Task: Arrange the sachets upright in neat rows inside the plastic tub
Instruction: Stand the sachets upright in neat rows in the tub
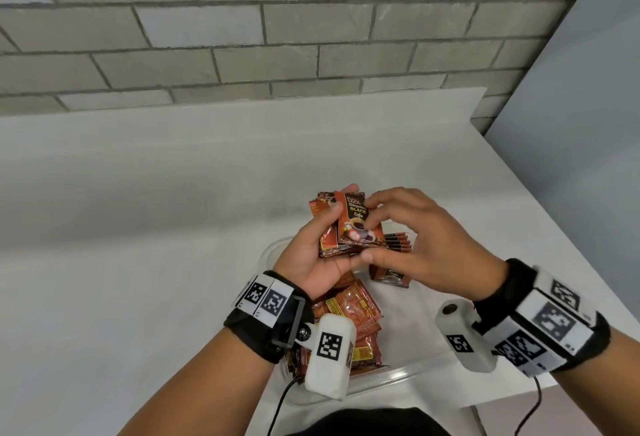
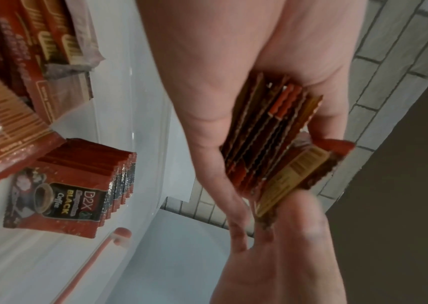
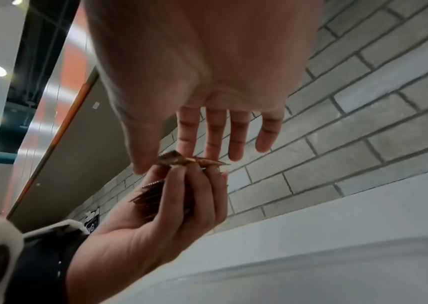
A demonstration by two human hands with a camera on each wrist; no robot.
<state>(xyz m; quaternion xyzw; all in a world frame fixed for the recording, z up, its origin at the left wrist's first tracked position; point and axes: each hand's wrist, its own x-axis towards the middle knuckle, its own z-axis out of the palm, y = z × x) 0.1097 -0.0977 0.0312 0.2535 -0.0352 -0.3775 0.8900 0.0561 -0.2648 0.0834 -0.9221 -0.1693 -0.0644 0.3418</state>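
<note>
Holding a fanned stack of sachets (image 1: 334,238) above the far end of the plastic tub (image 1: 273,248), the left hand (image 1: 313,259) has its fingers curled round the back of the stack and its thumb pressed across the front. From the left wrist view the serrated edges of that stack (image 2: 267,142) stand side by side in the palm. The right hand (image 1: 419,241) meets it from the right: thumb and forefinger pinch the front sachet (image 1: 358,224), a red one printed "BLACK Coffee", which sits tilted against the others. In the right wrist view the remaining fingers (image 3: 236,139) of the right hand are stretched out straight past the sachet.

Inside the tub, a short row of sachets (image 2: 77,185) stands upright on edge near the far right part, faces forward, packed tightly together. Closer to the person, a loose heap of sachets (image 1: 349,311) lies flat and overlapping, partly hidden by the left wrist. The tub is clear and rests on a white worktop (image 1: 138,210), which runs up to a grey brick wall (image 1: 242,37). Both wrists carry black bands with white marker tags and a white camera block.
</note>
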